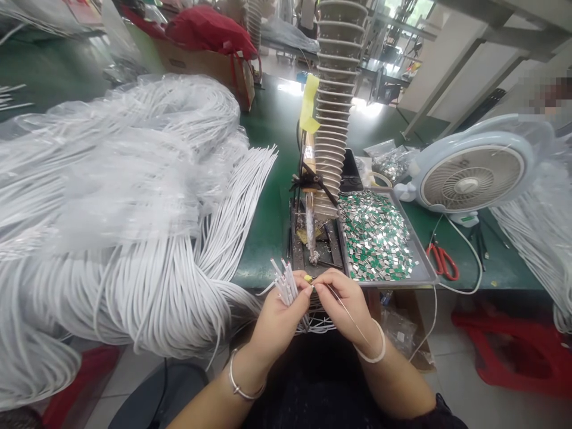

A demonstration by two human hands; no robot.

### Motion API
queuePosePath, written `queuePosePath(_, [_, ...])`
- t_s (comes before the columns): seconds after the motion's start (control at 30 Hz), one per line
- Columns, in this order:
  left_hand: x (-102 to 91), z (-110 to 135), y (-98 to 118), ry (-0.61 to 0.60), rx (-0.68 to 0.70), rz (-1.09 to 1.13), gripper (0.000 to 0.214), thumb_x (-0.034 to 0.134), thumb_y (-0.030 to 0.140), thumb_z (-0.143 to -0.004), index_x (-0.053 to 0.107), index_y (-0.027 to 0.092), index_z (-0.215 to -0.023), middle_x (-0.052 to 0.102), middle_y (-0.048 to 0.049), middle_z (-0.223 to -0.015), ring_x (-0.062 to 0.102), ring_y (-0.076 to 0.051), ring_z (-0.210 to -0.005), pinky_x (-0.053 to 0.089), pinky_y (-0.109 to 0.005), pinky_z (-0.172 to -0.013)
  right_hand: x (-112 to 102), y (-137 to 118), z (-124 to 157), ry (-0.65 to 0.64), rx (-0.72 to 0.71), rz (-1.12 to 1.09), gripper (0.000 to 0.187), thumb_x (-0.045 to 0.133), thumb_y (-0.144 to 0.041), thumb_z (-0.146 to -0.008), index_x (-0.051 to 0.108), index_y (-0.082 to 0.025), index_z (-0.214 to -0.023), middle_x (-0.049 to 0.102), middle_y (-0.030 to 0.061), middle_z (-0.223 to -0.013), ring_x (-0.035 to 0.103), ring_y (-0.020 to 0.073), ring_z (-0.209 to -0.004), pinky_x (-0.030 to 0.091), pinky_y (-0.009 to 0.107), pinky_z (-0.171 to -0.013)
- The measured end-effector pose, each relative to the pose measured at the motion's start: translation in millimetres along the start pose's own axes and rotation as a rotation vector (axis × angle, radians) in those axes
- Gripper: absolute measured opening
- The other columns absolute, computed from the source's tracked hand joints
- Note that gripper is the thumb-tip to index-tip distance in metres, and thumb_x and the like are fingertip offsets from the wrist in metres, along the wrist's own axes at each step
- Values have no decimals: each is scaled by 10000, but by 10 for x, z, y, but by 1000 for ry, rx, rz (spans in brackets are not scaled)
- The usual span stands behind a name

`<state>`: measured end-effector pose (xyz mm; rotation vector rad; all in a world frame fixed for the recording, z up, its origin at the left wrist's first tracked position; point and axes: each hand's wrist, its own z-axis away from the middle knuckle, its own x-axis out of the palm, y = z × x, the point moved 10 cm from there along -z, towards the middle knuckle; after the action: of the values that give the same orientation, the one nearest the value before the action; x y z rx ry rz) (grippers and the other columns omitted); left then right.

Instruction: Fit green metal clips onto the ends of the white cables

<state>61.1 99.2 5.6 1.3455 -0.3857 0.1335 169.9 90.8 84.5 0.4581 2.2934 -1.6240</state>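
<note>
Head view shows me two bare hands close together at the near edge of the green tabletop (261,238). With those hands as the middle of my clock, the left hand (282,320) is closed around a bunch of white cables (286,285), their ends poking up toward eleven. The right hand (345,305) is pinched almost closed, and a thin wire (351,317) runs back from its fingertips, between four and five. The fingertips of both hands meet by a tiny yellow bit (308,278); I can't tell which fingers grip it. A soldering iron (310,220) points down at twelve, and a tray (428,262) of little green and silver pieces (379,238) sits at two. A huge cable heap (170,280) lies at ten.

I think the step now is fixing up one cable end. To me, the next move calls for small, steady pinches, the bunch held still, and fingers kept off the iron's tip.
</note>
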Motion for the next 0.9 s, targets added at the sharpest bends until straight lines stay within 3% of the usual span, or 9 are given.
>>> queuePosePath(0.2, [64,15,117,-35,100,-169,97,565,252,-811,563,176,-751,532,-38,-925,521,-182,-892,385,-293,-792,27,173,21,13,175,-144,115,534,-213,-783,591,-178,-690,568,0,-658,527,108,-611,433,225,-568])
queuePosePath(0.37, [114,25,180,-41,145,-252,75,550,196,-792,554,175,-720,525,-22,-878,516,-158,-839,389,-276,-787,258,504,150,-67,515,-529,171,551,-324,-757,497,-193,-661,362,-95,-442,302,54,-390,247,181,-386])
queuePosePath(0.43, [131,20,182,-46,145,-264,74,546,194,-791,550,177,-720,525,-18,-865,516,-151,-811,397,-266,-756,281,527,167,-76,549,-536,172,555,-327,-745,491,-193,-659,367,-96,-445,309,55,-392,246,180,-389])
queuePosePath(0.57, [129,18,169,-39,129,-280,77,539,199,-797,539,180,-723,525,-16,-848,511,-149,-790,400,-262,-729,105,359,74,-15,354,-228,107,544,-236,-738,536,-176,-650,516,-28,-593,461,89,-522,370,205,-486])
queuePosePath(0.67, [123,23,152,-49,117,-275,90,538,209,-804,542,179,-720,525,-15,-832,508,-148,-781,396,-267,-735,26,157,20,-9,149,-25,119,517,-186,-769,552,-173,-656,528,-10,-629,484,104,-572,393,221,-532])
queuePosePath(0.77, [76,13,142,-17,102,-250,100,553,227,-806,559,175,-721,548,-31,-885,520,-164,-858,381,-287,-810,-45,16,11,22,-2,54,133,486,-164,-821,553,-174,-706,521,-3,-658,489,111,-606,404,229,-559])
queuePosePath(0.9, [62,-19,137,14,58,-124,126,569,251,-808,553,176,-709,578,-43,-939,541,-184,-929,379,-309,-855,-125,23,30,100,-23,31,99,457,-160,-863,552,-184,-850,515,-5,-696,510,112,-618,432,240,-580])
